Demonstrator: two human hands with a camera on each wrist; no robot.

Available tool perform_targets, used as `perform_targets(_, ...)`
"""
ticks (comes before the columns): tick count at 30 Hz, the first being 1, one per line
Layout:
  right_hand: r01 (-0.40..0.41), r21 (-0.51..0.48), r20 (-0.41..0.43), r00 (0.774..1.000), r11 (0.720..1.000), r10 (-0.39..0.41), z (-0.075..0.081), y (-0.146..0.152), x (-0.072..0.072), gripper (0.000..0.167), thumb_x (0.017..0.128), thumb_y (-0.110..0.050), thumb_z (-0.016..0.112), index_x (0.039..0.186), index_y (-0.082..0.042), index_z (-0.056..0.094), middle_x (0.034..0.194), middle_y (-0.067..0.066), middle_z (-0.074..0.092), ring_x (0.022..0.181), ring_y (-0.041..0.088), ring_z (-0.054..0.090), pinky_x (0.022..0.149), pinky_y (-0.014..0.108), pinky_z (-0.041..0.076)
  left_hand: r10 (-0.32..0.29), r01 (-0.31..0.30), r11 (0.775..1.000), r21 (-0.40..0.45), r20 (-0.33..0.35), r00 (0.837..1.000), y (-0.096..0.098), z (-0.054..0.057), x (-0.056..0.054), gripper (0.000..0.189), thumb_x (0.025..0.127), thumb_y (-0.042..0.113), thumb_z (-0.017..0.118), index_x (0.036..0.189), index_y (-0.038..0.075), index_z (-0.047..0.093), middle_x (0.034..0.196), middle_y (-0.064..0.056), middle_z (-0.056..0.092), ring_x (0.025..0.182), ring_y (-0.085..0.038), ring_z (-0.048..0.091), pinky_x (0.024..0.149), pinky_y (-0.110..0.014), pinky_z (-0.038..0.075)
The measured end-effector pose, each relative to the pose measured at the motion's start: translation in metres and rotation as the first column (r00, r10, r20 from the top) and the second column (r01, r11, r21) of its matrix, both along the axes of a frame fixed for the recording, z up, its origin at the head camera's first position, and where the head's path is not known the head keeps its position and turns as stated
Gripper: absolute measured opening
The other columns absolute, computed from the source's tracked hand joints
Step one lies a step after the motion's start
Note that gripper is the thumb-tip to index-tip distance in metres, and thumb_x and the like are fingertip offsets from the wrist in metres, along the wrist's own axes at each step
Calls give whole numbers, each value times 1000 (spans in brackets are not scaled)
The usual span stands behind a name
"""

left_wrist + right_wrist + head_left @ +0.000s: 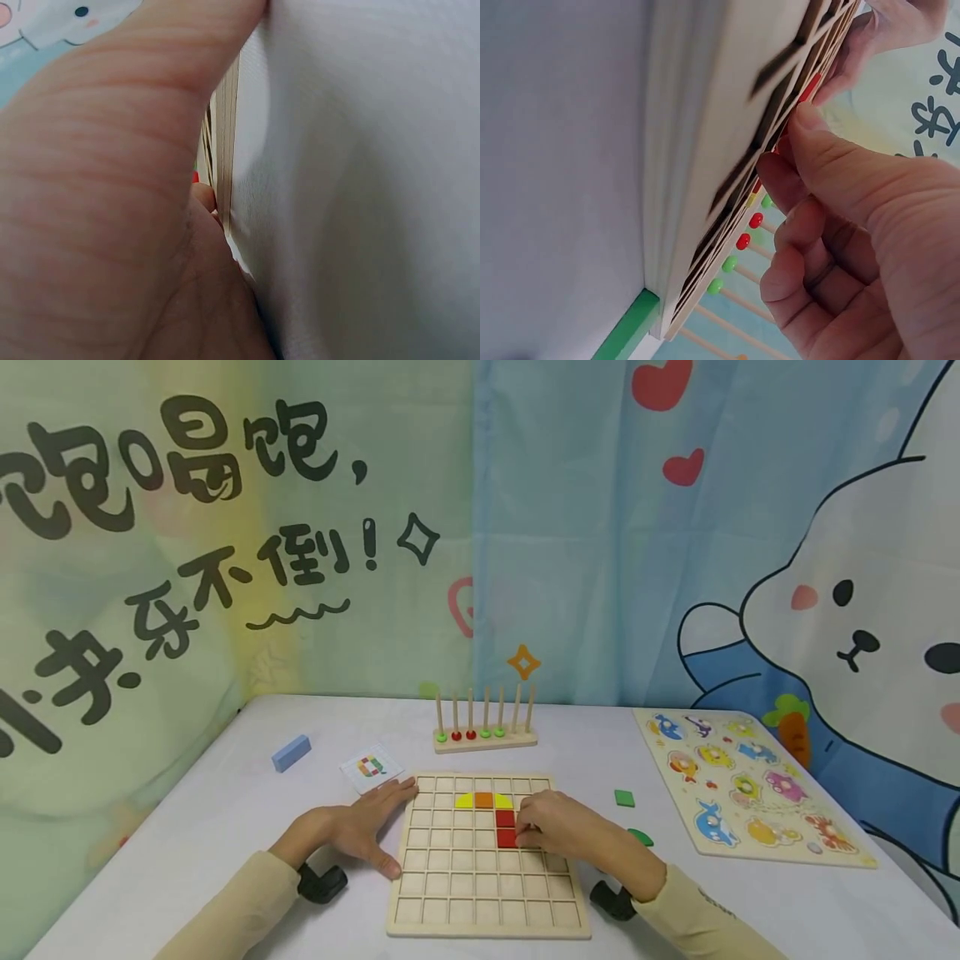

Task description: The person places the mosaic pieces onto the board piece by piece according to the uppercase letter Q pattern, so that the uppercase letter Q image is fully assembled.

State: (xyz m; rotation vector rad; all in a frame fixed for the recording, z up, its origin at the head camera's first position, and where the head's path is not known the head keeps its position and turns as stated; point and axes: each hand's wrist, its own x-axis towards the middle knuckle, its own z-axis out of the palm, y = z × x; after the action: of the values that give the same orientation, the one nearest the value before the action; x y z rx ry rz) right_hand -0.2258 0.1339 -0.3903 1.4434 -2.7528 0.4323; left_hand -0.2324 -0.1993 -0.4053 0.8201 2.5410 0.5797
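A wooden grid board [450, 910] lies on the white table in the head view. In its upper rows sit an orange square tile [483, 801] between two yellow rounded tiles [464, 802], with two red square tiles [506, 838] below the right one. My right hand [562, 827] is over the board's right side, thumb and index fingertip pinching at the lower red tile; in the right wrist view red shows between them, partly hidden. With thumb and fingers spread, my left hand [367, 827] rests along the board's left edge.
A picture card [371, 767] and a blue block [291, 753] lie at the upper left. Behind the board stands a pegged bead rack [487, 743]. To the right are a green square tile [624, 797], a green rounded tile [641, 837] and an animal puzzle board [750, 789].
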Motion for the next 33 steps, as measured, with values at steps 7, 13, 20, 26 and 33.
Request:
perform_targets(7,-1,4,26,1000,1000,1,2,0,1,7,87,-14,73,81,-11,73,76,-7,64,69,-1,54,64,15,48,4,-4,1000,4,13,1000,-2,0,2,121,71,58,80,155,2,12,164,-17,4,149,-42,0,118,-61,9)
perform_targets(13,85,-22,70,994,996,-84,13,20,-8,9,91,-15,69,84,-12,72,76,-10,63,63,-2,46,58,16,44,0,0,1000,-1,17,1000,-1,-1,3,121,72,58,79,155,2,11,164,-17,3,150,-41,0,118,-61,9)
perform_targets(20,259,-77,59,965,963,-255,41,62,-18,5,91,-11,67,90,-9,72,75,-9,62,64,2,46,56,19,44,-2,2,1000,2,15,1000,0,1,2,121,72,58,79,155,2,12,164,-17,3,149,-42,1,118,-61,10)
perform_targets(26,347,-12,141,929,938,-342,50,90,-21,8,91,-10,67,94,-4,72,78,-5,65,66,7,49,59,21,47,1,-1,1000,1,22,1000,-1,0,1,122,71,60,79,155,2,12,164,-17,4,150,-42,0,118,-61,10)
perform_targets(33,416,108,216,877,903,-430,51,108,-25,12,91,-11,67,100,-4,71,82,-3,64,72,12,52,64,26,49,-6,6,1000,-9,10,1000,0,2,1,123,71,61,78,155,2,11,164,-17,2,150,-42,0,119,-61,10)
